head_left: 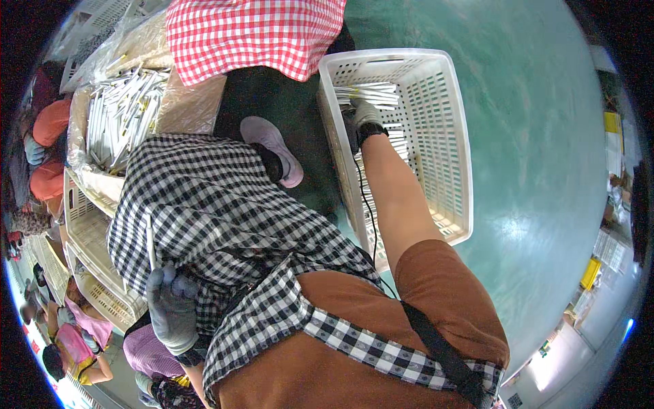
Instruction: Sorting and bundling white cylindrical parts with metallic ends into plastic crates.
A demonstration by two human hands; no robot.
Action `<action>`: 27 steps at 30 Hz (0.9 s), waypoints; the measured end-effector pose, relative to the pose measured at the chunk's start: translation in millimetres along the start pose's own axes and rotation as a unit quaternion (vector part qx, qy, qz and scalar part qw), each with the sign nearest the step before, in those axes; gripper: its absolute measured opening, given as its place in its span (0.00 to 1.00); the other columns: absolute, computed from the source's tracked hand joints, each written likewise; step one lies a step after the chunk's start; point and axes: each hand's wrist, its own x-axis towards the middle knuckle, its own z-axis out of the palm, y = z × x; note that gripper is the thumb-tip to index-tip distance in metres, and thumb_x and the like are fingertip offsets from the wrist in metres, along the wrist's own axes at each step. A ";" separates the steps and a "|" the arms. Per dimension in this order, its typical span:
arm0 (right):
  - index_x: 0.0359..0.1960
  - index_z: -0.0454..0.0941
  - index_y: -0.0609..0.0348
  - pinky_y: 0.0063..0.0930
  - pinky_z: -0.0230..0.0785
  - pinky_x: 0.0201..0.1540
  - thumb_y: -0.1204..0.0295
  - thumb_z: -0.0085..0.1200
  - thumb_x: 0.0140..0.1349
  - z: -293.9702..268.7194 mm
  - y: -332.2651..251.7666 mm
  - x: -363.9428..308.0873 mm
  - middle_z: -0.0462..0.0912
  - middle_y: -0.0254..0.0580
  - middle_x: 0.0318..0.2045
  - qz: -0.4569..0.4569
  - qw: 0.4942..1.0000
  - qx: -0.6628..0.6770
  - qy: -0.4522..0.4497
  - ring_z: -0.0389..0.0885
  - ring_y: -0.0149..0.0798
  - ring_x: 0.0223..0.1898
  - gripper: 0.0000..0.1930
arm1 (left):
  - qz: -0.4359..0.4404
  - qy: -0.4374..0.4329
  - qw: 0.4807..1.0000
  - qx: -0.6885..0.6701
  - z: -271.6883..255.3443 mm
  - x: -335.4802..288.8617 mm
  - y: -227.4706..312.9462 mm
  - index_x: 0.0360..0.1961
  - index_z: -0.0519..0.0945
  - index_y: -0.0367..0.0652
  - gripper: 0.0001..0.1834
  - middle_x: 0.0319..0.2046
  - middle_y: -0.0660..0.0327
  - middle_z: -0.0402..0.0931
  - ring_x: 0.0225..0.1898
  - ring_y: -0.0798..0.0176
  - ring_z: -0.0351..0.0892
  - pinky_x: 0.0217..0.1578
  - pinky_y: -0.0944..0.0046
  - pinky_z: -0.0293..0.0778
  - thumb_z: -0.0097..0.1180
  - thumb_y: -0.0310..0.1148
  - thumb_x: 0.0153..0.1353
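Note:
My left hand [172, 310], in a grey glove, is closed around the lower end of a slim white pen-like stick [150, 238], which stands up from the fingers over my checked apron. Away to the right, my right arm reaches down into a white perforated plastic crate [464, 174]. The gloved right hand [366, 114] is at the crate's left side, against rows of similar white sticks [381, 95]. Its fingertips are hidden, so whether it grips any cannot be told. A dark band with a thin black cord [366, 194] is on that wrist.
At the left stands a plastic-lined box [194, 102] with a loose heap of white sticks [126, 116]. Stacked pale crates [88, 221] are below it. A person in a red checked garment [255, 34] sits opposite, a pink shoe [272, 146] near my apron. Other people are at far left.

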 end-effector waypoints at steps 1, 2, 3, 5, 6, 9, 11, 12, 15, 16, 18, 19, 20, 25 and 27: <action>0.54 0.73 0.55 0.36 0.69 0.51 0.63 0.53 0.59 0.9 14.9 1.0 0.79 0.52 0.48 0.052 0.998 0.034 0.007 0.78 0.47 0.48 0.21 | -0.005 -0.018 1.000 -0.004 -3.4 11.2 -3.9 0.60 0.67 0.44 0.32 0.55 0.60 0.67 0.42 0.64 0.67 0.45 0.60 0.65 0.57 0.50 0.59; 0.54 0.74 0.54 0.37 0.69 0.51 0.60 0.55 0.58 -3.4 18.5 -0.8 0.79 0.53 0.49 0.093 0.994 0.065 0.006 0.78 0.48 0.49 0.22 | -0.012 -0.041 0.999 -0.023 -4.9 15.3 -5.8 0.60 0.66 0.44 0.32 0.55 0.60 0.66 0.43 0.63 0.67 0.45 0.59 0.66 0.57 0.50 0.59; 0.51 0.75 0.59 0.37 0.69 0.48 0.57 0.55 0.58 -6.1 25.4 -9.0 0.81 0.52 0.44 0.068 0.995 0.065 0.020 0.79 0.48 0.44 0.24 | -0.018 -0.063 0.997 -0.040 -5.0 18.5 -7.5 0.61 0.66 0.45 0.33 0.55 0.59 0.65 0.44 0.63 0.67 0.45 0.59 0.66 0.57 0.50 0.60; 0.50 0.75 0.61 0.37 0.68 0.45 0.55 0.55 0.58 -9.1 31.4 -14.6 0.81 0.50 0.42 0.103 0.980 0.166 0.032 0.78 0.47 0.41 0.25 | -0.022 -0.067 0.997 -0.040 -0.9 22.3 -9.4 0.61 0.66 0.45 0.33 0.55 0.59 0.65 0.44 0.63 0.66 0.45 0.59 0.66 0.57 0.50 0.59; 0.49 0.75 0.64 0.37 0.68 0.43 0.53 0.55 0.58 -10.2 32.8 -15.7 0.81 0.49 0.39 0.134 0.953 0.267 0.042 0.77 0.46 0.38 0.26 | -0.024 -0.068 0.997 -0.036 0.4 23.5 -9.8 0.61 0.66 0.45 0.33 0.55 0.59 0.64 0.45 0.63 0.66 0.45 0.58 0.66 0.57 0.50 0.59; 0.57 0.67 0.54 0.42 0.69 0.49 0.60 0.59 0.54 -21.6 28.0 -12.9 0.76 0.51 0.49 0.209 0.941 0.262 0.054 0.75 0.51 0.47 0.29 | -0.029 -0.049 0.997 -0.049 -3.2 20.8 -12.1 0.60 0.66 0.45 0.32 0.55 0.59 0.64 0.43 0.63 0.67 0.45 0.58 0.66 0.58 0.50 0.59; 0.60 0.62 0.49 0.44 0.69 0.52 0.64 0.61 0.52 -20.7 22.0 -14.8 0.73 0.53 0.54 0.245 0.933 0.257 0.057 0.74 0.53 0.52 0.33 | -0.025 -0.054 0.997 -0.055 -2.7 22.6 -11.3 0.60 0.67 0.45 0.32 0.55 0.58 0.65 0.43 0.63 0.68 0.45 0.58 0.66 0.58 0.50 0.59; 0.63 0.59 0.48 0.45 0.65 0.56 0.62 0.59 0.52 -17.4 20.8 -18.8 0.66 0.50 0.60 0.191 0.957 0.158 0.150 0.68 0.54 0.58 0.35 | -0.023 -0.064 0.996 -0.060 -2.7 21.6 -10.7 0.60 0.67 0.45 0.32 0.55 0.58 0.65 0.43 0.64 0.68 0.45 0.58 0.66 0.59 0.49 0.59; 0.69 0.49 0.45 0.46 0.50 0.66 0.58 0.50 0.57 -11.1 47.1 0.2 0.47 0.44 0.70 0.084 0.983 -0.092 0.131 0.45 0.54 0.70 0.39 | -0.041 -0.032 0.997 -0.062 1.2 24.4 -11.6 0.58 0.69 0.45 0.31 0.53 0.59 0.68 0.43 0.63 0.70 0.44 0.58 0.68 0.60 0.48 0.58; 0.70 0.47 0.45 0.46 0.48 0.67 0.58 0.48 0.58 -3.7 76.0 11.5 0.47 0.44 0.70 0.063 0.979 -0.165 0.098 0.45 0.52 0.70 0.38 | -0.045 -0.041 0.996 -0.062 5.0 32.6 -16.7 0.58 0.69 0.45 0.30 0.53 0.59 0.69 0.43 0.63 0.71 0.44 0.57 0.69 0.60 0.48 0.58; 0.70 0.47 0.44 0.52 0.44 0.67 0.59 0.44 0.61 -2.6 22.3 -14.2 0.46 0.43 0.71 0.030 0.990 -0.135 -0.007 0.43 0.51 0.71 0.35 | -0.042 -0.010 0.997 -0.065 -5.7 19.4 -11.9 0.58 0.69 0.45 0.30 0.53 0.59 0.69 0.43 0.63 0.71 0.44 0.58 0.69 0.60 0.48 0.58; 0.71 0.45 0.43 0.55 0.41 0.67 0.56 0.40 0.63 -2.4 27.1 -14.6 0.44 0.42 0.71 0.035 0.985 -0.167 -0.030 0.41 0.51 0.72 0.34 | -0.048 -0.016 0.995 -0.083 -5.2 22.8 -14.1 0.58 0.69 0.45 0.30 0.53 0.58 0.69 0.42 0.62 0.72 0.44 0.58 0.69 0.60 0.48 0.58; 0.71 0.44 0.42 0.56 0.38 0.68 0.54 0.37 0.64 -5.9 19.3 -23.9 0.42 0.42 0.72 0.041 0.986 -0.152 -0.046 0.39 0.51 0.72 0.34 | -0.047 -0.015 0.995 -0.085 -4.0 22.6 -14.8 0.58 0.69 0.45 0.30 0.53 0.58 0.69 0.42 0.62 0.72 0.44 0.58 0.69 0.60 0.48 0.58; 0.71 0.43 0.43 0.59 0.37 0.67 0.56 0.36 0.65 1.3 18.2 -43.0 0.42 0.43 0.72 -0.003 0.980 -0.198 -0.031 0.40 0.52 0.72 0.33 | -0.063 0.023 0.996 -0.057 -1.7 18.7 -12.2 0.59 0.65 0.44 0.32 0.49 0.64 0.64 0.41 0.66 0.63 0.41 0.64 0.63 0.57 0.49 0.59; 0.71 0.45 0.44 0.61 0.38 0.66 0.59 0.34 0.66 21.0 34.6 -42.1 0.45 0.45 0.71 -0.028 0.980 -0.196 -0.026 0.43 0.52 0.71 0.31 | -0.061 -0.001 0.996 -0.068 -6.3 19.8 -11.5 0.59 0.66 0.44 0.31 0.48 0.64 0.64 0.41 0.66 0.63 0.41 0.64 0.63 0.56 0.48 0.59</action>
